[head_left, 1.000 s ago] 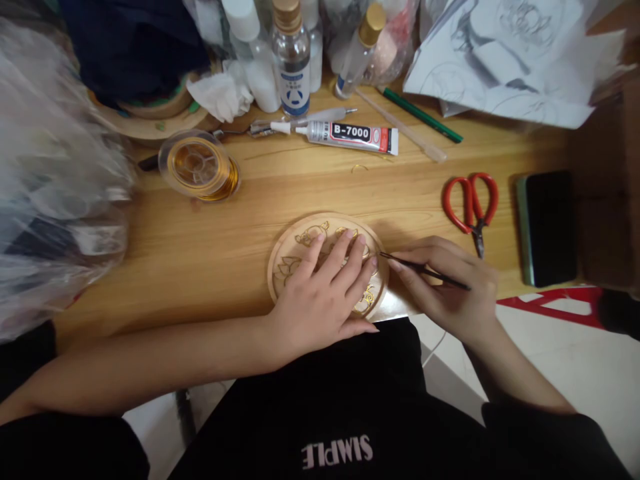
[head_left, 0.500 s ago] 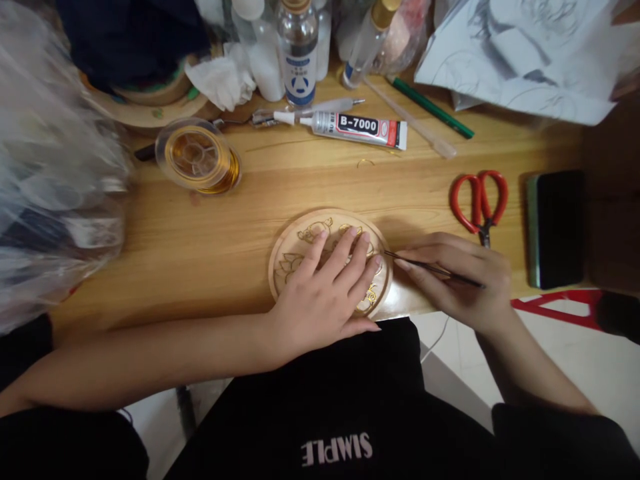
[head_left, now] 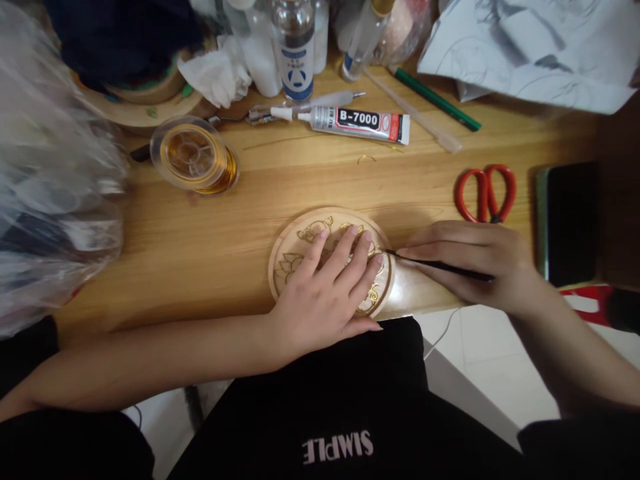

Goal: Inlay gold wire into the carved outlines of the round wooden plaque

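A round wooden disc [head_left: 293,248] with engraved flowers and bits of gold wire lies near the front edge of the wooden table [head_left: 225,220]. My left hand [head_left: 327,293] rests flat on the disc with its fingers spread, holding it down. My right hand [head_left: 470,263] is closed around a thin dark pointed tool [head_left: 435,265]. The tool's tip touches the disc's right side, just beside my left fingertips.
A spool of gold wire [head_left: 194,155] sits at the left. A B-7000 glue tube [head_left: 357,123], bottles [head_left: 294,47], a green pencil [head_left: 435,99] and sketched papers [head_left: 530,50] line the back. Red scissors [head_left: 486,193] and a dark phone [head_left: 570,223] lie at the right. A plastic bag [head_left: 50,180] fills the left.
My right hand has shifted a little to the right and flattened, keeping the tool's tip at the disc. My left hand stays on the disc.
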`<act>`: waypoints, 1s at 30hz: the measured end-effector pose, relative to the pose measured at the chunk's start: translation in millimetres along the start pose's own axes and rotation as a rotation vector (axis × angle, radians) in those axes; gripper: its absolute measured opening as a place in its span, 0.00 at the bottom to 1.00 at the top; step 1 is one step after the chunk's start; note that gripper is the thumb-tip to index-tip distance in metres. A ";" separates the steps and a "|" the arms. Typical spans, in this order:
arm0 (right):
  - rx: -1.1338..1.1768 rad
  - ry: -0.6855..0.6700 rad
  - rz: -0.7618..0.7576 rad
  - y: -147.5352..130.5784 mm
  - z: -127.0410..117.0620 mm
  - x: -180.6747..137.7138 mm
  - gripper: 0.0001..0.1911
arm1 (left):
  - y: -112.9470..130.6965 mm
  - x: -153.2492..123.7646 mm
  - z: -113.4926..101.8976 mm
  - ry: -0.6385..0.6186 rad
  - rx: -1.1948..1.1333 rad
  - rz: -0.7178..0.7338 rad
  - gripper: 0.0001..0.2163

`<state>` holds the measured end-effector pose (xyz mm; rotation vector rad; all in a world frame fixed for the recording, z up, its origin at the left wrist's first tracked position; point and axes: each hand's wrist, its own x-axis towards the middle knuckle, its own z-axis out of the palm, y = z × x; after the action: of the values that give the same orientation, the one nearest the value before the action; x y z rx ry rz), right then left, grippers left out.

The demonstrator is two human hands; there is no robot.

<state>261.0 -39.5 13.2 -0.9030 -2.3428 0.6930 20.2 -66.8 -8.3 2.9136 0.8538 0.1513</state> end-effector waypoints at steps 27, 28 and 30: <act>0.049 -0.201 -0.184 26.9 -13.8 7.6 0.11 | 0.1 0.9 -0.4 -0.017 -0.001 0.009 0.37; 0.041 -0.205 -0.190 27.3 -14.0 8.7 0.11 | 0.2 1.0 -0.6 -0.018 -0.005 0.008 0.37; 0.012 -0.201 -0.203 28.1 -14.3 11.8 0.12 | 0.2 1.3 -0.8 -0.022 -0.010 0.004 0.36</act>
<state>275.0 -9.1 9.6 -0.6018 -2.5586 0.7411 21.3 -66.2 -7.4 2.9020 0.8418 0.1238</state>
